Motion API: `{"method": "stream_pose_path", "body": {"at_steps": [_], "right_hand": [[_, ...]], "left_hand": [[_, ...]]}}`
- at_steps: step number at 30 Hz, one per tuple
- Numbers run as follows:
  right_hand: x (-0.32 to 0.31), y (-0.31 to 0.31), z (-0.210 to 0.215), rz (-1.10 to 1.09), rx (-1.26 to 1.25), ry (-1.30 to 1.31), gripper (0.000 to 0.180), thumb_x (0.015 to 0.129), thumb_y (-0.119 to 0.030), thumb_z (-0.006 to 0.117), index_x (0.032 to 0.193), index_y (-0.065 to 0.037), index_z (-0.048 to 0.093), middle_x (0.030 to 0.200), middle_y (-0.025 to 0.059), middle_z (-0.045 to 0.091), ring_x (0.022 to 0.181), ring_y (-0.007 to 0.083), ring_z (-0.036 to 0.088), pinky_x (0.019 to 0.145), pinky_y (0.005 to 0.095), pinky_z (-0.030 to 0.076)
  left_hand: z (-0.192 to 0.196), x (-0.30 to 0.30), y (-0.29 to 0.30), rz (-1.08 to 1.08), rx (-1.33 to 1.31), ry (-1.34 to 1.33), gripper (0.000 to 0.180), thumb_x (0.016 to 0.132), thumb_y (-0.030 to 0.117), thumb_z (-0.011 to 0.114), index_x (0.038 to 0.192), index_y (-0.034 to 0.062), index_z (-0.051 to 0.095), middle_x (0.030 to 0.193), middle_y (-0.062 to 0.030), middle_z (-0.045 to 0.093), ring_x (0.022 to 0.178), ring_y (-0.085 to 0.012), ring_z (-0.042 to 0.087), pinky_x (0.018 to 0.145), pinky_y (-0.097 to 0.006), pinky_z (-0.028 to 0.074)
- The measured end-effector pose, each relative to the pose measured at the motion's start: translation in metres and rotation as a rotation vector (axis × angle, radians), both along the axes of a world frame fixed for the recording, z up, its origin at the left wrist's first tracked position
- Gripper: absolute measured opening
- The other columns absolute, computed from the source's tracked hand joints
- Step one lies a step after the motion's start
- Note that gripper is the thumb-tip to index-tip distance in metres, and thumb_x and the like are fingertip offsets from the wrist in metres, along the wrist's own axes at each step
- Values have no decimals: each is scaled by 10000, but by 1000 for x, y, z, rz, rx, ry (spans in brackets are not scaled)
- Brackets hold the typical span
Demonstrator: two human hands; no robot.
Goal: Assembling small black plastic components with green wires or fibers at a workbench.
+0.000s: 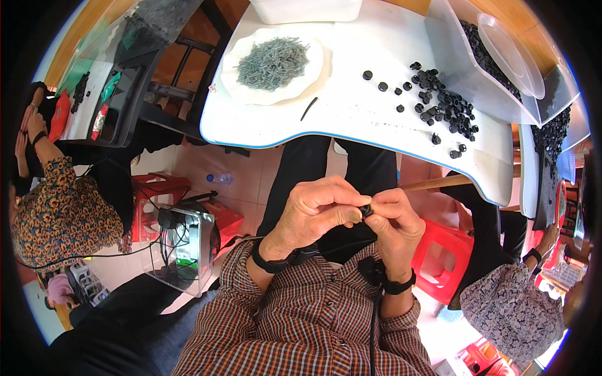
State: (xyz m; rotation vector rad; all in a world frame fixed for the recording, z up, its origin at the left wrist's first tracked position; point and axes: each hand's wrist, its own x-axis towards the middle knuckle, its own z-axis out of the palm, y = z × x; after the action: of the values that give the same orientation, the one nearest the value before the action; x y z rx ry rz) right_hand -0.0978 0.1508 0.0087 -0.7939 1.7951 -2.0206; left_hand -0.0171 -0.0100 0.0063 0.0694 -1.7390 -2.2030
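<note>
My left hand [315, 213] and my right hand [393, 220] meet above my lap, both pinching one small black part [366, 210] between their fingertips. The part is mostly hidden by my fingers. On the white table [351, 119] ahead lies a scatter of several small black caps [445, 106] at the right. A white plate heaped with thin grey pins [273, 62] sits at the left. One dark pin [308, 108] lies loose near the table's front edge.
A clear bin of black parts [501, 69] with a round clear lid stands at the table's right. A white tub [306, 9] is at the back. Red stools [442, 257], a water bottle [219, 178] and a clear box [182, 247] are on the floor. Other people sit left and right.
</note>
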Motion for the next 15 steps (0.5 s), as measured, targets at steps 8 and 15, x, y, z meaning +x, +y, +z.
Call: {"method": "stream_pose_path", "body": {"at_steps": [8, 15], "right_hand": [[-11, 6, -9, 109, -63, -166, 182, 709, -28, 808, 844, -7, 688, 851, 67, 626, 713, 98, 592, 610, 198, 480], [-14, 7, -12, 131, -69, -156, 176, 679, -26, 822, 797, -16, 690, 796, 63, 624, 665, 91, 587, 564, 199, 476]], "left_hand": [[0, 0, -2, -93, -27, -37, 195, 822, 37, 707, 1014, 2, 711, 897, -106, 658, 703, -117, 661, 599, -202, 557], [0, -3, -5, -144, -112, 30, 187, 823, 53, 704, 1002, 0, 714, 864, -107, 660, 682, -130, 666, 588, -215, 563]]}}
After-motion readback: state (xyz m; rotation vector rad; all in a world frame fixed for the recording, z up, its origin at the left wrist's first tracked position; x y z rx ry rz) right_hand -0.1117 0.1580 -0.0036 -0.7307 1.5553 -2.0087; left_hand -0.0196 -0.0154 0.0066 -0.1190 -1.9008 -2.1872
